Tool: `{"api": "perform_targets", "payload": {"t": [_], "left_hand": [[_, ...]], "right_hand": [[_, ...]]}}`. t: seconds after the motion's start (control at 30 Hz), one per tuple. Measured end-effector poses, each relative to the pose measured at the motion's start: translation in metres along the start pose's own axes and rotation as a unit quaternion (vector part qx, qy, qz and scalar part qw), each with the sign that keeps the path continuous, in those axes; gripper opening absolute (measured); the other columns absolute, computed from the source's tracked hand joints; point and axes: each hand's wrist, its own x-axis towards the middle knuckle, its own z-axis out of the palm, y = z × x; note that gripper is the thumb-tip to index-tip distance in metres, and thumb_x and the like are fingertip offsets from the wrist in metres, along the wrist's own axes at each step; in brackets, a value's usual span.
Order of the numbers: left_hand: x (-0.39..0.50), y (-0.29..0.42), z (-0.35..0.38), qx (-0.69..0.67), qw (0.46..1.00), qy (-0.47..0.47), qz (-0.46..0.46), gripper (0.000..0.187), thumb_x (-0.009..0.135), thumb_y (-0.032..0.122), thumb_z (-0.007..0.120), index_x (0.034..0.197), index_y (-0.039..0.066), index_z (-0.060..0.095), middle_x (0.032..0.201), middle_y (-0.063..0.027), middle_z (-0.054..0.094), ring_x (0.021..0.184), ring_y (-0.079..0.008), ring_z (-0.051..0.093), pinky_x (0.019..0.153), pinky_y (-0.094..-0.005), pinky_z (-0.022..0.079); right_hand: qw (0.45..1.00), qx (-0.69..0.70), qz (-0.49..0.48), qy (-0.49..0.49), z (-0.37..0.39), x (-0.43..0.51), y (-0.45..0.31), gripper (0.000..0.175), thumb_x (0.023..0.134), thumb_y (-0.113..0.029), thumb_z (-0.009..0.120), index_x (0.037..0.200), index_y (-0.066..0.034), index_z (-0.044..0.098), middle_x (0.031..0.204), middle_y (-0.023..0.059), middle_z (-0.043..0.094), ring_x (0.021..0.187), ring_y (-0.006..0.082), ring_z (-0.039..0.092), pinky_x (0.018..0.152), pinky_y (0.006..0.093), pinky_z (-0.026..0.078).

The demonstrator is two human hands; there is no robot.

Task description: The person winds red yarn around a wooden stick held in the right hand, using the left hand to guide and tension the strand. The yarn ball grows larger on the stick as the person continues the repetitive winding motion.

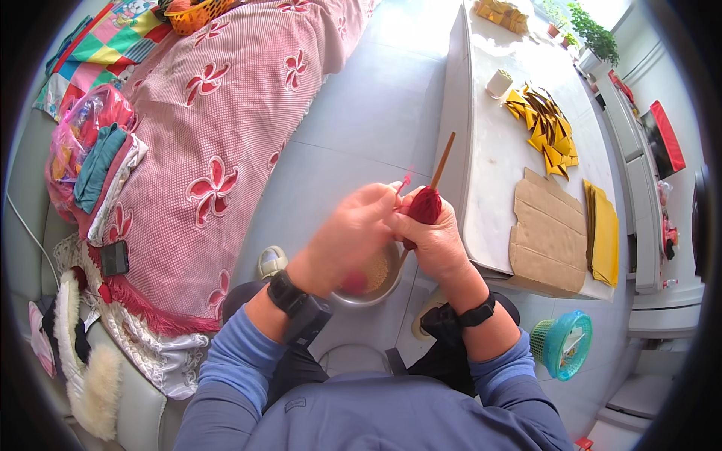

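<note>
My right hand (437, 234) is closed around a wooden stick (444, 160) with dark red yarn (425, 206) wound thickly about its middle. The stick slants, its upper end pointing away from me. Just left of the yarn, my left hand (361, 225) is blurred, its thumb and fingertips together at a loose strand of pinkish-red yarn (405, 181). Below both hands, on the floor between my feet, stands a round metal bowl (389, 290) holding small yellowish grains (377, 273) and a blurred red ball (355, 281). My left hand partly hides the bowl.
To the right, a white table (479, 186) bears folded yellow paper pieces (544, 129), a cardboard sheet (547, 231) and a yellow paper stack (601, 234). A lined waste basket (569, 345) stands near it. At left, a patterned cover (248, 118) drapes a sofa with folded clothes (101, 160) and a phone (114, 258).
</note>
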Motion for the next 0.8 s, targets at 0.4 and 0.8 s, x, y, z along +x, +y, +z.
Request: {"api": "perform_targets", "payload": {"t": [0.4,0.8], "left_hand": [[-0.004,0.029,-0.02,-0.06,0.996,-0.027,0.052,0.014,0.094,0.015,0.065,0.101,0.003,0.068,0.14,-0.0163,0.041,0.133,-0.0478,0.036,0.097,-0.0746,0.039],[-0.014,0.021,0.008,0.232,0.965,0.092,-0.083,0.021,0.095,0.017,0.065,0.108,0.001,0.069,0.089,-0.0007,0.067,0.073,-0.0044,0.057,0.065,-0.0183,0.049]], "right_hand": [[0.991,0.01,-0.05,0.121,-0.037,0.013,-0.008,0.02,0.079,0.002,0.073,0.083,-0.0114,0.058,0.072,-0.0007,0.062,0.055,0.0079,0.053,0.048,0.0221,0.039],[0.993,-0.049,-0.073,0.078,-0.028,0.012,-0.004,0.02,0.081,0.002,0.076,0.086,-0.0086,0.06,0.082,0.0025,0.067,0.063,0.008,0.056,0.055,0.0223,0.046]]}}
